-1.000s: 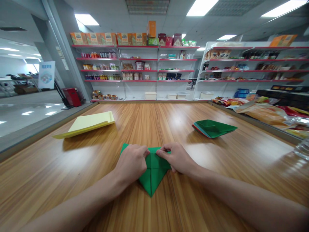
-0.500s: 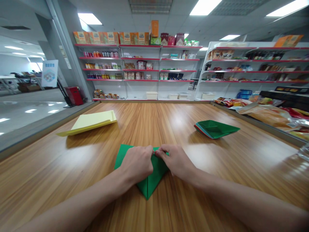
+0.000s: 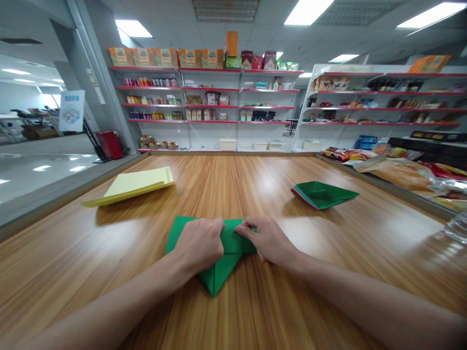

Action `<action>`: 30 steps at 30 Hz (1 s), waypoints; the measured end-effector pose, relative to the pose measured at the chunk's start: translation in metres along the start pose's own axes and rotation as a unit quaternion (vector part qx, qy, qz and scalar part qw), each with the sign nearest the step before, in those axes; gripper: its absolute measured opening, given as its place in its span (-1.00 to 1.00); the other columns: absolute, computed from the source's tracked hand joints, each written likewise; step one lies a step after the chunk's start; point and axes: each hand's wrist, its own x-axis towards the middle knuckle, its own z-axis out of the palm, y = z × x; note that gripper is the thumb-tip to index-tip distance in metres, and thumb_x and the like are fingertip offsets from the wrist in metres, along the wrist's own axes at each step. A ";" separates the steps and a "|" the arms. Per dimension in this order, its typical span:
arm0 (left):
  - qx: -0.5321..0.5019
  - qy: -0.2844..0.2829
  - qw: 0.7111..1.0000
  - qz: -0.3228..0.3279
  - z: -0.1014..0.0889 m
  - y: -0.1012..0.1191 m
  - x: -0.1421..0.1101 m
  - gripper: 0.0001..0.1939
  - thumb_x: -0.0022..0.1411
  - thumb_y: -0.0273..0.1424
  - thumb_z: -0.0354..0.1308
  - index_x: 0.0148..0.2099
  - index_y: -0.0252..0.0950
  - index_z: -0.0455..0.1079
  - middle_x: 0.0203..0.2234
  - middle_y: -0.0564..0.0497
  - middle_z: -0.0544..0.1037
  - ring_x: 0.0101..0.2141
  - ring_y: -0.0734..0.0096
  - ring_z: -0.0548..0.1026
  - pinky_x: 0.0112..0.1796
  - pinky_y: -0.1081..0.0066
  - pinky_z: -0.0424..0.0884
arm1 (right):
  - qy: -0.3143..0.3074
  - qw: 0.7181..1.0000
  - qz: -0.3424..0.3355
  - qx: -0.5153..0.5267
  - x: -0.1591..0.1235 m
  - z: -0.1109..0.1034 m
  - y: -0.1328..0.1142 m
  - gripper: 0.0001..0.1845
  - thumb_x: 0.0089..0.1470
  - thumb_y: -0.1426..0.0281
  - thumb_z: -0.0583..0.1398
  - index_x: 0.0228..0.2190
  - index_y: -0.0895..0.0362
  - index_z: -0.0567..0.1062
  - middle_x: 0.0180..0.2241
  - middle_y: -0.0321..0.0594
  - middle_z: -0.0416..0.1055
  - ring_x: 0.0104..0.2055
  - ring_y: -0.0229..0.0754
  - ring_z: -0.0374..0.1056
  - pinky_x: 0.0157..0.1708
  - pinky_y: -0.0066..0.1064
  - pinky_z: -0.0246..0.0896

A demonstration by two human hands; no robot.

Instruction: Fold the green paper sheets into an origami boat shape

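A folded sheet of green paper (image 3: 232, 239) lies on the wooden table close to me, with a point facing my side and a folded band along its far edge. My left hand (image 3: 203, 243) is curled into a fist and presses on the paper left of its middle. Between the thumb and fingers of my right hand (image 3: 268, 239), the right end of the band is pinched. Part of the paper's left side and its right corner are hidden under the hands.
Yellow paper sheets (image 3: 138, 183) lie at the left of the wooden table (image 3: 219, 180). Folded green, red and blue papers (image 3: 326, 194) rest at the right. Packaged snacks (image 3: 401, 172) and a clear plastic item (image 3: 458, 226) are along the right side. Stocked shelves (image 3: 209, 121) stand behind.
The far part of the green paper now lies as a straight band across it. My hands have moved apart, the left one sliding leftward. The view has shifted slightly.
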 end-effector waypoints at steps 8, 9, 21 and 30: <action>0.008 0.005 1.000 -0.015 0.002 -0.007 0.003 -0.76 0.08 -0.53 -0.13 -0.30 -0.27 0.36 -0.45 -0.10 0.58 -0.40 0.12 0.55 -0.46 0.32 0.30 | -0.029 0.979 0.064 0.191 0.013 -0.006 0.015 -0.74 -0.03 0.25 0.21 -0.44 0.24 0.47 -0.81 -0.48 0.14 -0.83 -0.46 0.01 -0.83 -0.60 -0.26; 0.008 0.006 1.000 -0.016 0.002 -0.007 0.003 -0.76 0.08 -0.54 -0.13 -0.30 -0.27 0.36 -0.45 -0.10 0.58 -0.39 0.13 0.55 -0.46 0.32 0.30 | -0.023 0.978 0.065 0.198 0.013 -0.007 0.014 -0.74 -0.04 0.25 0.22 -0.45 0.24 0.47 -0.81 -0.48 0.13 -0.83 -0.47 -0.01 -0.82 -0.59 -0.27; 0.016 0.010 0.999 -0.033 0.000 -0.008 0.002 -0.77 0.11 -0.54 -0.14 -0.33 -0.26 0.33 -0.45 -0.11 0.57 -0.39 0.12 0.54 -0.46 0.33 0.26 | 0.008 0.974 0.023 0.227 0.012 -0.003 0.017 -0.66 0.02 0.17 0.18 -0.36 0.23 0.45 -0.82 -0.49 0.16 -0.85 -0.44 0.00 -0.82 -0.59 -0.28; 0.007 0.004 1.000 -0.022 -0.002 -0.004 0.001 -0.78 0.10 -0.55 -0.14 -0.34 -0.26 0.33 -0.47 -0.08 0.56 -0.41 0.15 0.53 -0.47 0.33 0.26 | 0.020 0.996 0.015 0.087 0.011 -0.008 0.014 -0.72 0.03 0.21 0.17 -0.46 0.19 0.49 -0.82 -0.45 0.15 -0.82 -0.37 0.14 -0.85 -0.60 -0.11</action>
